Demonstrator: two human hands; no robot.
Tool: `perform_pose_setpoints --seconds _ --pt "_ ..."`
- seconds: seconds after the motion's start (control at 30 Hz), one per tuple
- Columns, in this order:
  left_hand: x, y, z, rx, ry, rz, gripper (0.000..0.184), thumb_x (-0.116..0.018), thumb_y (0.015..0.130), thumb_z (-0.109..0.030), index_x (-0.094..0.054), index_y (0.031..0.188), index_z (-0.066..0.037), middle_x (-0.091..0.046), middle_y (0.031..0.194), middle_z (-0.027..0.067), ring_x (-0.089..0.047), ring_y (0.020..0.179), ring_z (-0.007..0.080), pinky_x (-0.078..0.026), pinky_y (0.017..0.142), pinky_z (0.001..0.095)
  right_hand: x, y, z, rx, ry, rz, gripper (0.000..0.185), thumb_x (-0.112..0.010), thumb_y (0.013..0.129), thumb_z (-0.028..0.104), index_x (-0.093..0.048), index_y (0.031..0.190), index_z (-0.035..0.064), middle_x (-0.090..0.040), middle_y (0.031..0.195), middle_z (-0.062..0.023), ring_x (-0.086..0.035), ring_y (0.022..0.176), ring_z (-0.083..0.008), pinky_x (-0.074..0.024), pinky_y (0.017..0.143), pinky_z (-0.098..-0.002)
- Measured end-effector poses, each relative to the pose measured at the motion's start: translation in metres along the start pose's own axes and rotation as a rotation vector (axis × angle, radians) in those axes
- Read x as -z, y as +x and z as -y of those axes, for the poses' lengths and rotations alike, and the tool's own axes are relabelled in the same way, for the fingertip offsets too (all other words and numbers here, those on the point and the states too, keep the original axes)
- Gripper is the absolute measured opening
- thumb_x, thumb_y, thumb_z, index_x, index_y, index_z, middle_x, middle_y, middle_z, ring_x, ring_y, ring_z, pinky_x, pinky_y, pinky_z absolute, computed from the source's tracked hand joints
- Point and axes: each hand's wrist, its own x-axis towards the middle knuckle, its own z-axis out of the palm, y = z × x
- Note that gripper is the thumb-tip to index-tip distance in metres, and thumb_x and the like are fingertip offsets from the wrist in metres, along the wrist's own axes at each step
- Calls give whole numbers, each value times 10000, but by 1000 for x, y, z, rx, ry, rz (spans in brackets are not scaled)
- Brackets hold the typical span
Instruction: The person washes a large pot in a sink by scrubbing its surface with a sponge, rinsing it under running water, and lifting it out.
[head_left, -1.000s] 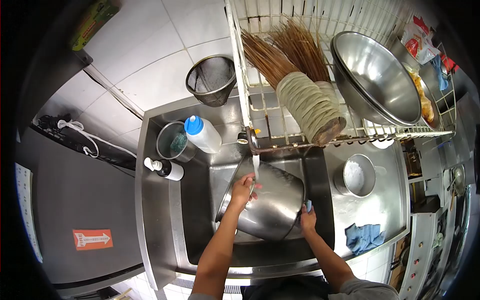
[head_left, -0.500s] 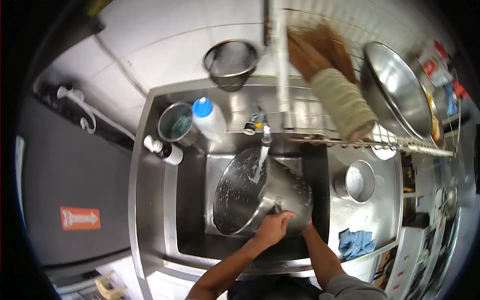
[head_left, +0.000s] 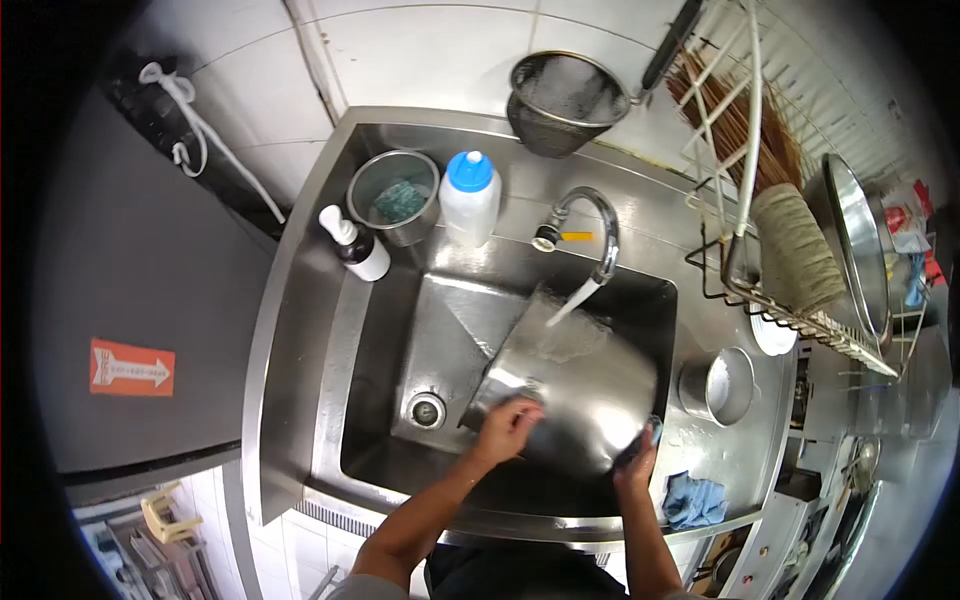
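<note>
1. Head view: I see the large steel pot (head_left: 590, 385) on its side toward the sink basin's (head_left: 410, 330) right edge, under water from the faucet (head_left: 607, 235).
2. My left hand (head_left: 510, 428) is mostly closed at the pot's side; I can't tell whether it grips a handle.
3. My right hand (head_left: 636, 463), partly closed, holds the pot's base, something blue (head_left: 656, 432) at its fingers.
4. A blue cloth (head_left: 694, 501) lies near the counter's (head_left: 745, 440) front-right corner.
</note>
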Motion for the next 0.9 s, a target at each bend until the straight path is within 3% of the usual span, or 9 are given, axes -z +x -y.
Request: perform_pose_setpoints --seconds 0.07,0.1,0.23,0.3,0.4,0.5,0.57,0.67,0.9 --pt "8 -11 36 64 30 -133 74 -657 900 -89 -648 924 -20 -667 814 70 -593 700 123 -474 630 260 -32 -15 -8 221 -168 -1 388 -687 902 180 -546 1250 79 -588 1083 -65 -584 937 -157 -501 779 -341" --pt "11 -14 43 120 50 -142 100 -675 885 -93 -649 933 -10 -674 815 86 -604 701 147 -477 636 271 -55 -24 -16 501 -437 -87 410 -692 907 228 -545 1251 61 -580 1090 -53 -571 939 -137 -488 792 -296" --pt "11 -23 64 42 85 -392 115 -703 868 -91 -617 860 -14 -643 799 75 -578 713 126 -473 678 272 -82 -33 -39 689 -766 62 374 -705 893 221 -617 1193 17 -599 1090 -113 -552 1026 -208 -423 940 -330" --pt "22 -24 46 261 -2 -402 163 -700 893 -146 -611 858 -15 -625 805 51 -562 773 125 -467 754 288 -95 -40 -55 548 -675 65 387 -692 904 241 -610 1214 24 -611 1096 -105 -569 983 -201 -439 917 -325" --pt "38 -19 67 126 145 -387 184 -699 904 -177 -616 848 -22 -618 806 23 -555 734 109 -470 676 263 -98 -24 -72 429 -623 67 383 -650 939 277 -595 1205 6 -616 1085 -85 -573 957 -180 -439 906 -318" --pt "46 -14 65 226 98 -416 149 -675 924 -162 -604 876 -40 -583 774 -4 -519 645 72 -426 547 221 -87 11 -74 257 -141 25 360 -611 966 314 -593 1166 14 -618 1056 -30 -576 927 -162 -460 846 -317" --pt "44 -18 38 375 -236 -350 100 -642 945 -133 -575 946 -60 -549 749 -9 -463 554 39 -346 461 195 -72 50 -72 210 3 -3 384 -611 957 349 -583 1176 35 -660 1006 -56 -631 870 -202 -497 810 -366" --pt "40 -15 6 374 -237 -272 99 -631 947 -114 -555 1002 -81 -515 693 -29 -432 527 30 -339 454 204 -37 114 -88 -312 116 308 453 -600 939 425 -606 1202 56 -663 1108 -92 -635 980 -256 -504 881 -398" --pt "23 -8 -61 307 0 179 198 -637 926 -55 -510 1072 -100 -424 613 -37 -388 527 38 -329 475 225 -25 133 -134 -354 39 412 451 -533 965 421 -599 1212 49 -659 1138 -101 -628 1023 -271 -494 929 -404"
